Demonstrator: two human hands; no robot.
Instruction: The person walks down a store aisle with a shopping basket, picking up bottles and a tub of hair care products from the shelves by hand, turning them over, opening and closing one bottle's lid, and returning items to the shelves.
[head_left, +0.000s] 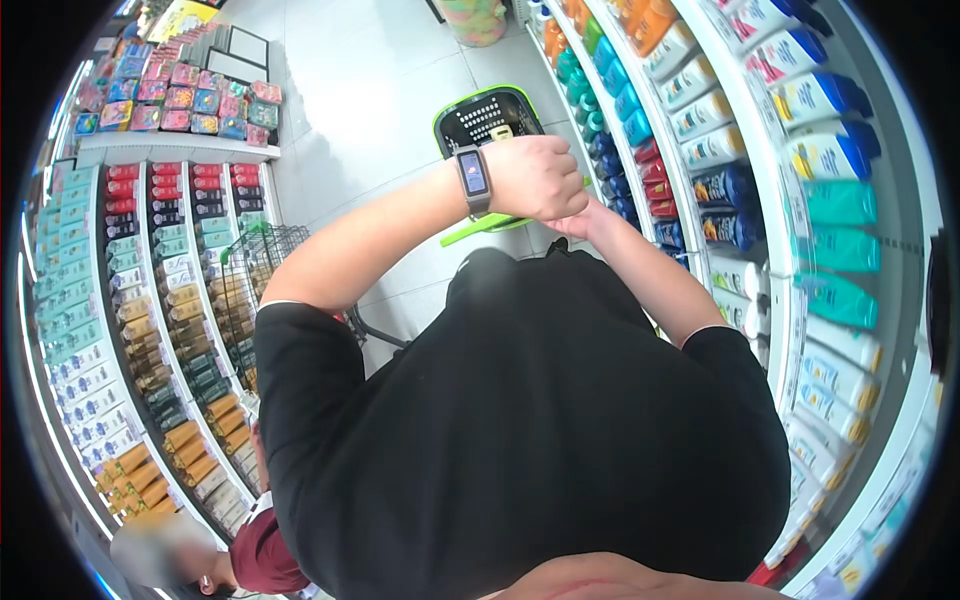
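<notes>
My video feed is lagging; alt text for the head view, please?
A person's left hand, watch at its wrist, partly covers their right hand before a black shirt. Beyond is a green-rimmed black basket; stocked shelves line both sides.

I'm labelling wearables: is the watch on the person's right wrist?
No, the watch is strapped around the wrist of the left hand.

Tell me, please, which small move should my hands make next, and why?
Perhaps move the left hand a little aside from the right hand. In this view the left hand, its fingers curled, overlaps the right one and hides its fingers, so parting them might give freer access to the green handle of the basket.
</notes>
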